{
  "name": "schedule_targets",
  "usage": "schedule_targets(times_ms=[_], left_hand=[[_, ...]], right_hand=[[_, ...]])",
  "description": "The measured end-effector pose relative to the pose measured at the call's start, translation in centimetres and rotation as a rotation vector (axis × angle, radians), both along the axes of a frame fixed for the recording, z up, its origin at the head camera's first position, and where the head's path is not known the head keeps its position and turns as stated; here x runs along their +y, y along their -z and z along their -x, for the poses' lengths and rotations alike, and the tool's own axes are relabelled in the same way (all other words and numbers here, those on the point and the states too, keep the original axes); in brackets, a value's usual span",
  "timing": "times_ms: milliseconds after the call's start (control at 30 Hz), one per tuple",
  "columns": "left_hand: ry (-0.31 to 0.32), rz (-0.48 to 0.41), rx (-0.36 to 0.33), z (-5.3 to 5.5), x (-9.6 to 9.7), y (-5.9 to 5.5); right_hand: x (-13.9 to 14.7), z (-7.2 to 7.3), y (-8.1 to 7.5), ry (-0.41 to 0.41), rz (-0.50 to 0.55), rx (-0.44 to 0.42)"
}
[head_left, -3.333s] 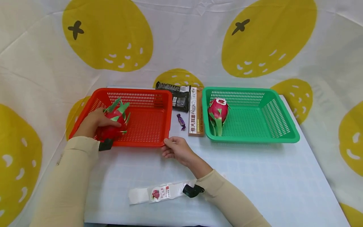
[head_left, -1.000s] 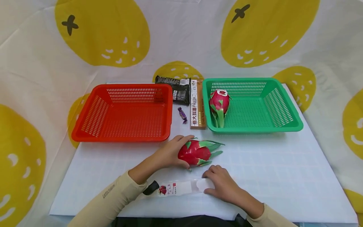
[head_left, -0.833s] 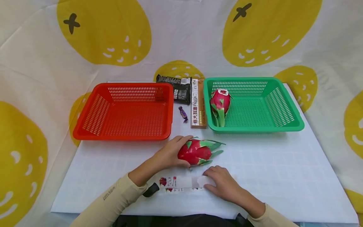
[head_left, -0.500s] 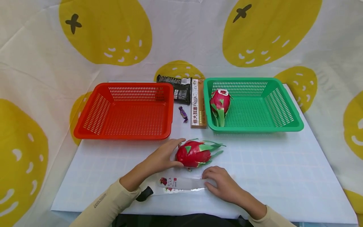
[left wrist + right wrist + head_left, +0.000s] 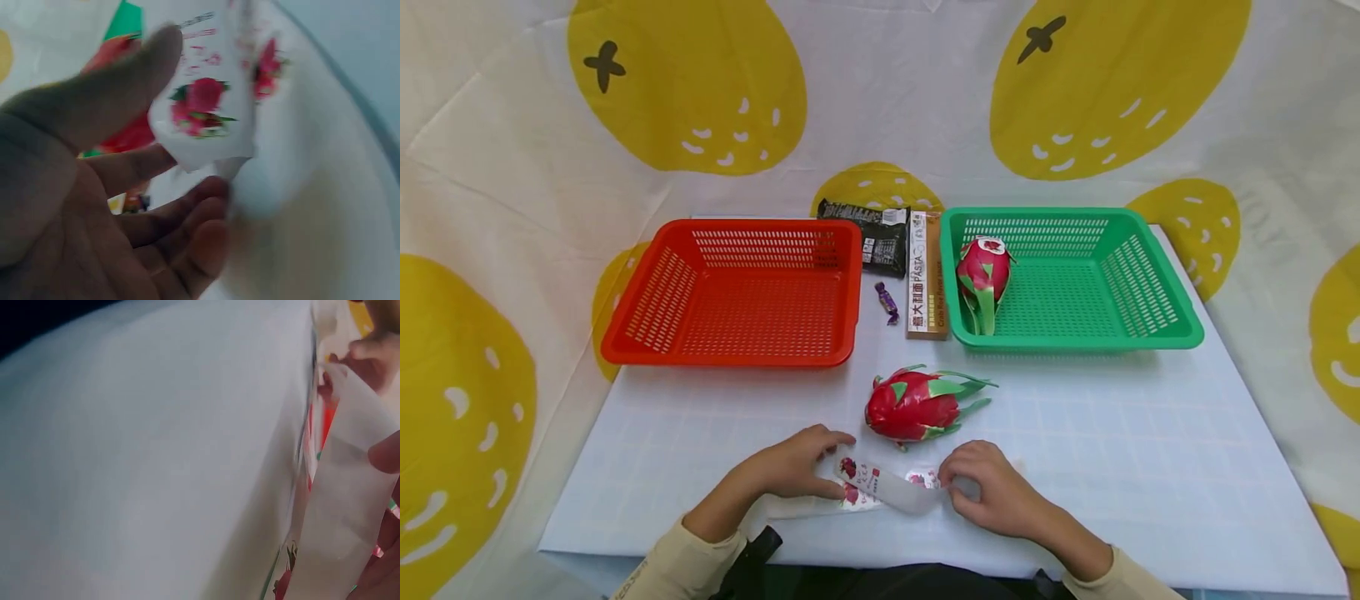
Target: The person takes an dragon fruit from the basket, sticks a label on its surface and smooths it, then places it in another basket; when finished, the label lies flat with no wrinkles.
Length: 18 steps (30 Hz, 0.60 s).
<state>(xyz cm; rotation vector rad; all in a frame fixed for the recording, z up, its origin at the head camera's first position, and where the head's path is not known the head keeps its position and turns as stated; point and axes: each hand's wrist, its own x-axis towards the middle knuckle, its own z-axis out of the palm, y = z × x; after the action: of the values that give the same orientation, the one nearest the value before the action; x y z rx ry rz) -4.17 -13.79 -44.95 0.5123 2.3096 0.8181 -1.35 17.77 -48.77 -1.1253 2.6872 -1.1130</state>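
A white strip of dragon fruit labels is raised and bent above the table. My right hand pinches its right end, with the thumb against it in the right wrist view. At the printed left end, my left hand has thumb and fingers spread; in the left wrist view the label end lies near its thumb. Whether they touch is unclear. More labels lie underneath, partly covered. Just beyond the hands, a red dragon fruit lies on its side, leaves pointing right, touched by neither hand.
A red basket stands at the back left. The green basket at the back right holds another dragon fruit bearing a round label. Between the baskets are a black packet, a pasta box and a purple wrapped candy.
The dragon fruit has come out of the red basket onto the table. My left hand has let go of it and moved down to the label strip, which my right hand has lifted.
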Motion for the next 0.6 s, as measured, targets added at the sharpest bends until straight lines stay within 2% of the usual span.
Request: schedule_targets(times_ms=[67,133,167,233,333,400,500,600], left_hand=[[0.019,-0.017,0.048,-0.3,-0.2,0.8],[0.008,-0.055,0.074,-0.4,-0.5,1.1],[0.002,-0.085,0.069,-0.3,-0.7,1.1],[0.002,-0.174,0.01,-0.1,-1.1,0.9],[0.005,-0.343,-0.146,0.3,-1.2,0.0],[-0.003,-0.429,-0.22,0.5,-1.0,-0.8],[-0.023,-0.483,-0.257,0.7,-0.1,-2.0],[-0.026,-0.506,-0.255,0.8,1.1,-3.0]], right_hand=[[0.1,-0.1,0.0,0.0,-0.017,-0.026],[0.3,-0.1,-0.1,0.009,-0.039,-0.061],[0.4,-0.1,-0.2,0.023,-0.053,-0.083],[0.5,-0.1,-0.5,0.058,-0.077,-0.09],[0.1,-0.1,-1.3,0.114,-0.072,0.021],[-0.6,0.0,-2.3,0.129,-0.007,0.153],[-2.3,0.0,-4.3,0.09,0.135,0.35],[-4.3,-0.2,-6.4,0.045,0.18,0.403]])
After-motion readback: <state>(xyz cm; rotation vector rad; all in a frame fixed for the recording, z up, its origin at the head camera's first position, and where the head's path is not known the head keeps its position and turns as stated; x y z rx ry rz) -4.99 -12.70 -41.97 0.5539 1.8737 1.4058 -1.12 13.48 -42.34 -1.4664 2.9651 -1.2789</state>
